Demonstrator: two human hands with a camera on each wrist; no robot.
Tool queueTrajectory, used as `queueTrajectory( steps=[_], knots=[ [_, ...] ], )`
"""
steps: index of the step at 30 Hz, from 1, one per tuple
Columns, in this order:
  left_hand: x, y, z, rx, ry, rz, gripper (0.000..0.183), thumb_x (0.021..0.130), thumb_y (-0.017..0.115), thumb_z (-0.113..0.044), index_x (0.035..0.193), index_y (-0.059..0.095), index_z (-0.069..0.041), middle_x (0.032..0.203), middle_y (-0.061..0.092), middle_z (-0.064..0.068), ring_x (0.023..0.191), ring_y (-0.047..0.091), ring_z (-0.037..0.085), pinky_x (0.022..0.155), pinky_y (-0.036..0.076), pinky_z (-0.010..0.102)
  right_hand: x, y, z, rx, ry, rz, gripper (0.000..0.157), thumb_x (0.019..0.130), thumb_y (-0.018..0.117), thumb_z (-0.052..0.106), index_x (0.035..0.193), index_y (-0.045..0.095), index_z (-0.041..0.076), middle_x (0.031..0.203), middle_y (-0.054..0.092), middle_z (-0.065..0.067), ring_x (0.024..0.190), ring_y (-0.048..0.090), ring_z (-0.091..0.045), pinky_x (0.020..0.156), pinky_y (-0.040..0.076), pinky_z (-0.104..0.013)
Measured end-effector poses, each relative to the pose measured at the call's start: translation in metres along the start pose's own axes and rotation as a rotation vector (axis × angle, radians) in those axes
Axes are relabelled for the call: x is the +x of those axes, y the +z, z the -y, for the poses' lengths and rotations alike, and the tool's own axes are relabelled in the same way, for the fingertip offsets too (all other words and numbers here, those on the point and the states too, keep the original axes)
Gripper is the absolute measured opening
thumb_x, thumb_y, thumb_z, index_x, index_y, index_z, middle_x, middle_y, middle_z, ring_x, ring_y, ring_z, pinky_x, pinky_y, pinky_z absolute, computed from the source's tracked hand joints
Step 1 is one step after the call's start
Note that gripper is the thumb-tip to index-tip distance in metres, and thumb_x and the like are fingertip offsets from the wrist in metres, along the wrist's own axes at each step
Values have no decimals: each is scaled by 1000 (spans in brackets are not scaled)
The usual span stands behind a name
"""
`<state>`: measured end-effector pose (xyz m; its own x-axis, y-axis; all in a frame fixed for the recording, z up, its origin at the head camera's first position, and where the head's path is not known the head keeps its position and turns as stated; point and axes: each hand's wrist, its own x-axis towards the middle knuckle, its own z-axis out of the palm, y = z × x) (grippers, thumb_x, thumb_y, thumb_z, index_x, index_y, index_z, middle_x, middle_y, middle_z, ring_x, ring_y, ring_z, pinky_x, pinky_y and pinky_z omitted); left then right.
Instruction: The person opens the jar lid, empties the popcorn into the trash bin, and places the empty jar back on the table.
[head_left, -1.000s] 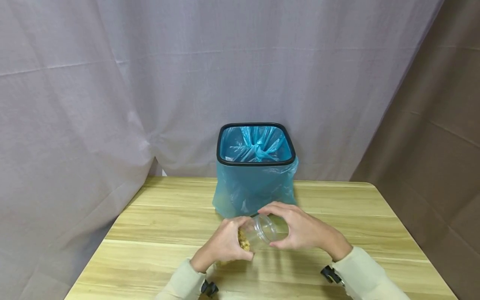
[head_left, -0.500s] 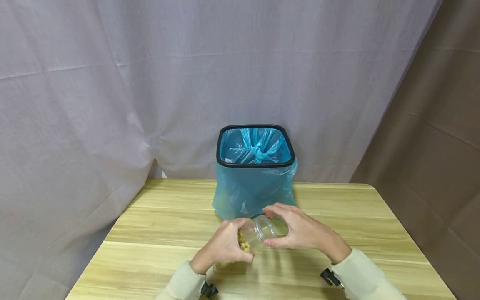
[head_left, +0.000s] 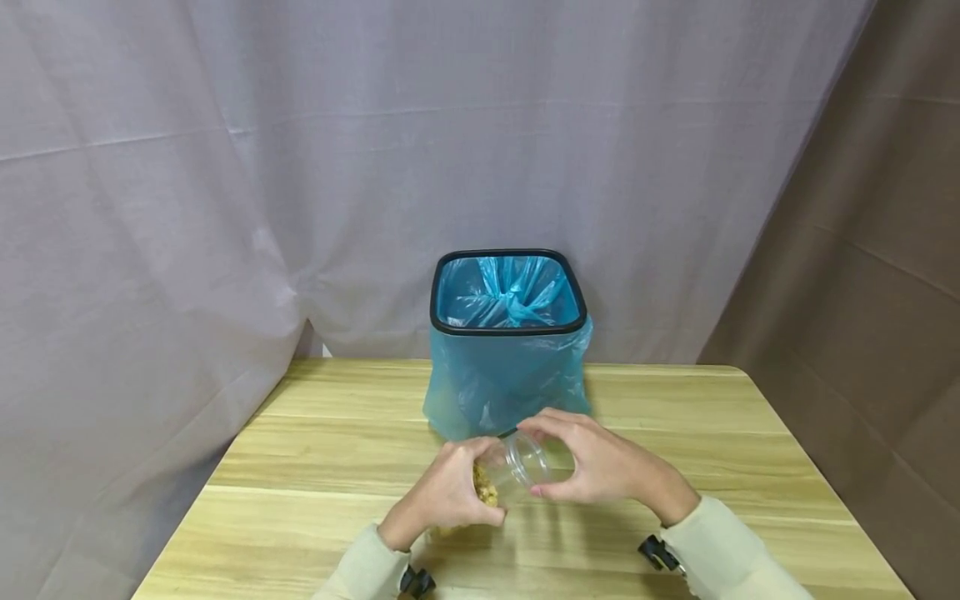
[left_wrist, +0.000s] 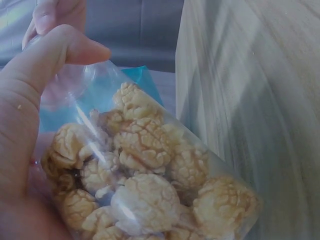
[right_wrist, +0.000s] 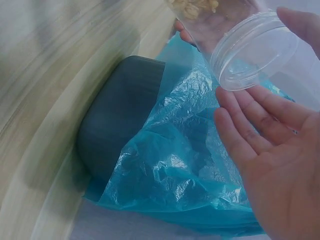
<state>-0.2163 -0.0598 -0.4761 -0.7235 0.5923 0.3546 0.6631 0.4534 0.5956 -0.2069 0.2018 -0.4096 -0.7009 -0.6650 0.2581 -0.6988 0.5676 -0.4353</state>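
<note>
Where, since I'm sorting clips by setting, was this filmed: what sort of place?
Probably an indoor recording booth rather than a lived-in room: plain fabric drapes hang behind and beside a wood-grain table, and two black wrist devices are in view.

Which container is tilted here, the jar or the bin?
The clear jar of popcorn-like pieces, tilted sideways in the left hand; the black-rimmed bin stands upright on the table.

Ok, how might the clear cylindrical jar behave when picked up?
The jar may feel slippery, judging by its glossy highlights. It is probably light for its size, since the golden-brown popcorn-like pieces look puffy. Laid down, it would likely roll, given its round rim.
</note>
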Motion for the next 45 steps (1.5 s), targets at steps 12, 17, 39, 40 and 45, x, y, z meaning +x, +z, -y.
queueTrajectory(
  steps=[12, 17, 39, 40, 45],
  knots=[
    [-3, 0, 0, -20, -24, 10, 73, 65, 90, -24, 132, 66, -9, 115, 78, 4, 105, 72, 10, 92, 60, 24, -3, -1, 0, 6, -56, 27, 81, 81, 91, 39, 150, 55, 14, 141, 64, 5, 122, 63, -13, 97, 61, -40],
    [-4, -1, -2, -21, -30, 6, 72, 64, 90, -24, 131, 67, -11, 113, 78, 1, 102, 72, 9, 90, 59, 22, -1, -1, 3, -12, -3, 17, 80, 85, 83, 55, 148, 57, 13, 136, 66, 8, 120, 63, -11, 98, 60, -42],
    [-5, -1, -3, -31, -30, 30, 72, 66, 89, -22, 132, 66, -6, 117, 78, 7, 105, 75, 20, 94, 60, 23, -4, -2, 4, -3, -20, 13, 76, 81, 91, 41, 145, 58, 15, 134, 66, 9, 121, 65, -13, 102, 59, -42],
    [-5, -1, -3, -31, -31, 29, 73, 66, 90, -22, 133, 66, -6, 117, 78, 8, 105, 75, 20, 94, 60, 23, -4, -2, 4, 0, -23, 10, 78, 80, 91, 42, 145, 58, 15, 135, 66, 8, 122, 65, -15, 103, 59, -43],
    [-4, -2, -4, -27, -38, 23, 76, 65, 90, -23, 134, 65, -6, 117, 78, 9, 106, 75, 21, 93, 60, 22, -2, -2, 6, -7, 33, -13, 76, 87, 80, 58, 143, 60, 12, 128, 67, 9, 118, 66, -16, 102, 59, -44]
  ],
)
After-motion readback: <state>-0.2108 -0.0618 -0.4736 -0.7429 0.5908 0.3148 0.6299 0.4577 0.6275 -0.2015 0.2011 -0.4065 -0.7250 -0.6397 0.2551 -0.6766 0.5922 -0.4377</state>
